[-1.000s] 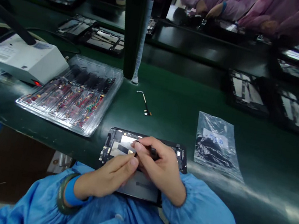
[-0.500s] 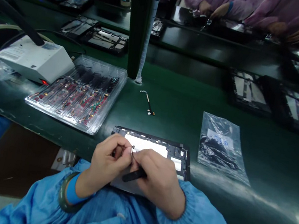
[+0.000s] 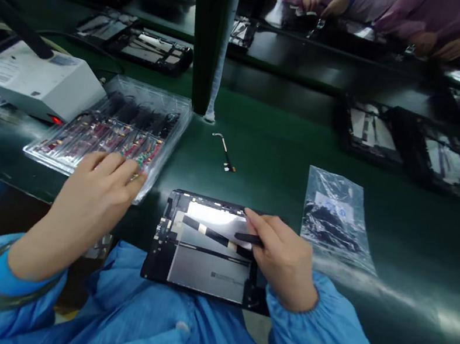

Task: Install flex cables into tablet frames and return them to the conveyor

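My left hand point(image 3: 96, 196) is over the near edge of a clear plastic tray point(image 3: 162, 154) full of small red and black electronic parts. Its fingers are bent and a little apart, with nothing visible in them; the fingertips are partly hidden. A slim black stick-like tool point(image 3: 248, 238) is held in my right hand point(image 3: 282, 255), its end pointing left. Under that hand lies an open tablet point(image 3: 207, 272), its metal back plate and dark ribbon cable exposed. The right index fingertip is at the tablet's upper frame. The tablet rests at the bench's front edge, near my lap.
A thin flex cable point(image 3: 225, 152) lies on the green bench point(image 3: 271, 138). To the right is a clear bag point(image 3: 336, 214) of black parts. A white box point(image 3: 45, 83) stands left, a green post point(image 3: 207, 37) ahead. Open tablets point(image 3: 373, 132) line the back; co-workers' hands point(image 3: 337, 4) are beyond.
My hands were together over the tablet, pinching a small part. Now my left hand has moved left to the tray, and my right hand has shifted right with the black tool.
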Motion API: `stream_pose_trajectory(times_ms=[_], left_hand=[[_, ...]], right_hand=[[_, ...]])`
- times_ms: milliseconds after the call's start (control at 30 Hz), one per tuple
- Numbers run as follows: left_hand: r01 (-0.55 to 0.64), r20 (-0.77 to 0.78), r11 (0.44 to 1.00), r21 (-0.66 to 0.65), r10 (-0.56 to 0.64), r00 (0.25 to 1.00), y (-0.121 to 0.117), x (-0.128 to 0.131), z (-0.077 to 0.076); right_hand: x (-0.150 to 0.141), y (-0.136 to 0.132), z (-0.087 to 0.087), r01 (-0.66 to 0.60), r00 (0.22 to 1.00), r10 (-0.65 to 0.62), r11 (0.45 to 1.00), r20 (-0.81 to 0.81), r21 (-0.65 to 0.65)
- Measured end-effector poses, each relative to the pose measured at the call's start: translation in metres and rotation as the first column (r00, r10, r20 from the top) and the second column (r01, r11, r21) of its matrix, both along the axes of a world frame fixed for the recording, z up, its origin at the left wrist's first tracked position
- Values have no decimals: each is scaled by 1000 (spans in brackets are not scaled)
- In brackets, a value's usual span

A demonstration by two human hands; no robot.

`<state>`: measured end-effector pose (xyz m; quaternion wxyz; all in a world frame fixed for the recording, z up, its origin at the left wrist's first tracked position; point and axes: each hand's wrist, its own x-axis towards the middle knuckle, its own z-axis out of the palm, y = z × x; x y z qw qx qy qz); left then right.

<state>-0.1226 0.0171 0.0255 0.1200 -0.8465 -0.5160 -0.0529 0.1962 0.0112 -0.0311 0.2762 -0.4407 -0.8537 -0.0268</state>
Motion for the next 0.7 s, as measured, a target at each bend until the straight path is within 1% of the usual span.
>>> stream_pose_trajectory(times_ms=[67,100,167,233,300,367,433,600,700], left_hand=[[46,138,999,28,-50,989,-2,22,-2],[106,196,994,25,-109,974,-1,32,-7],[280,274,959,-32,-261,926,6,51,-24],[418,319,902,-111,-366,874,14,67,-45],[484,345,861,-156,-411,844,21,78,-62],[516,356,841,-163,-437,826,26,84,-72],[533,340,831,-158,-461,820,27,86,-75],[574,237,801,-170,-532,813,28,85,-76],[574,226,805,-153,-537,813,29,85,-77]], right_hand=[[-6,0,-9,-15,995,8,998,102,64],[-9,1,-12,-23,989,10,996,147,86],[-13,1,-15,-41,975,19,995,222,95],[-16,1,-17,-52,961,30,996,273,73],[-18,1,-17,-55,953,40,998,300,43],[-19,1,-17,-53,951,42,998,306,27],[-21,2,-16,-53,952,46,998,301,17],[-19,2,-14,-44,943,45,999,328,-11],[-15,0,-13,-26,949,39,999,312,-45]])
